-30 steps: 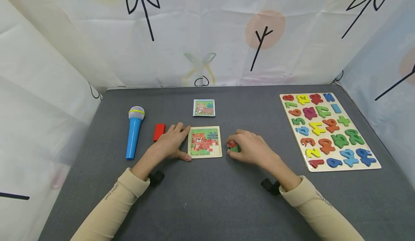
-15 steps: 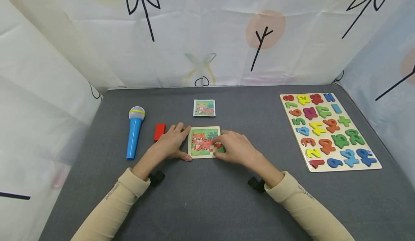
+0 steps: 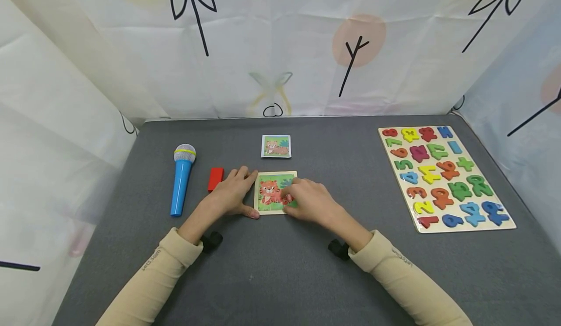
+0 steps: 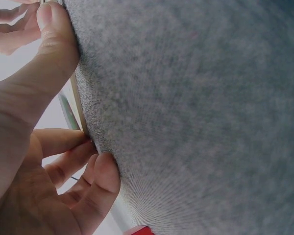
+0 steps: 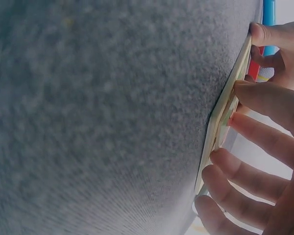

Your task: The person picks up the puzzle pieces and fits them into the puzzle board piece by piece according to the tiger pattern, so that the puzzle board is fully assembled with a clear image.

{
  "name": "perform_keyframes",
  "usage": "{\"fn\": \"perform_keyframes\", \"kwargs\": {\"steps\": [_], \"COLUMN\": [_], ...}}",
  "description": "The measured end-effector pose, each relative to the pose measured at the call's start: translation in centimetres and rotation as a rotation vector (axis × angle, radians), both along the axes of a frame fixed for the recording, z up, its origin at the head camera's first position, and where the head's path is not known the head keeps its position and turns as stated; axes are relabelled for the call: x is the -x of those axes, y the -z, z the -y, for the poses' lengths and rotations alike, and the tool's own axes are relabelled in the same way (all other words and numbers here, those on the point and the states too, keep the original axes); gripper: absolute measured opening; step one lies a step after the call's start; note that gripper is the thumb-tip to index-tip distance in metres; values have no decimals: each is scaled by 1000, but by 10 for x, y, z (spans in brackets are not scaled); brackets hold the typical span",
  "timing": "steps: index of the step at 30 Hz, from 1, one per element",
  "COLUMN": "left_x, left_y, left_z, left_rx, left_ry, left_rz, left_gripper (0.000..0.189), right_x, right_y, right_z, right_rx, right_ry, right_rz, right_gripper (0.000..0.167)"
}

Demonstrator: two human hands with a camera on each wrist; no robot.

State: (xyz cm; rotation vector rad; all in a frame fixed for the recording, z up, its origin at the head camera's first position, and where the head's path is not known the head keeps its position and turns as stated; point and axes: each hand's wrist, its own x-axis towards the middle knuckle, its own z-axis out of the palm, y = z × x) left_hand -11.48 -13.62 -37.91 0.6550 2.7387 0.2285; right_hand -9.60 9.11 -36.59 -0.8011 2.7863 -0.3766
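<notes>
A small wooden tiger jigsaw board (image 3: 268, 194) lies flat on the grey table in the head view. My left hand (image 3: 232, 192) rests along its left side, fingertips by the far left corner and thumb by the near left corner. My right hand (image 3: 312, 199) is over the board's right part. It holds a red and green puzzle piece (image 3: 288, 201) down against the picture, partly hidden under the fingers. In the right wrist view, the right thumb and fingertips bend down onto the board's edge (image 5: 216, 115). Whether the piece sits flush cannot be seen.
Behind the board lies a tiger picture card (image 3: 276, 146). A red block (image 3: 215, 178) is beside the left hand, and a blue toy microphone (image 3: 178, 184) farther left. A board of coloured numbers and letters (image 3: 442, 180) lies on the right.
My right hand has moved left from the table beside the board, carrying the puzzle piece onto the board's right part. The left hand has stayed at the board's left edge.
</notes>
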Motion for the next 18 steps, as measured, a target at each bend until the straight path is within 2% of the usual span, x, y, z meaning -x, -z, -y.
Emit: {"fn": "perform_keyframes", "kwargs": {"steps": [6, 13, 18], "left_x": [1, 1, 1], "left_y": [0, 1, 0], "left_z": [0, 1, 1], "left_rx": [-4, 0, -4], "left_ry": [1, -3, -6], "left_rz": [10, 14, 16], "left_gripper": [112, 112, 112], "right_x": [0, -1, -2], "right_y": [-2, -1, 1], "right_z": [1, -1, -2], "right_rx": [-12, 27, 34], "right_ry": [6, 1, 20], "right_rz": [-6, -23, -37], "right_gripper": [28, 17, 16]}}
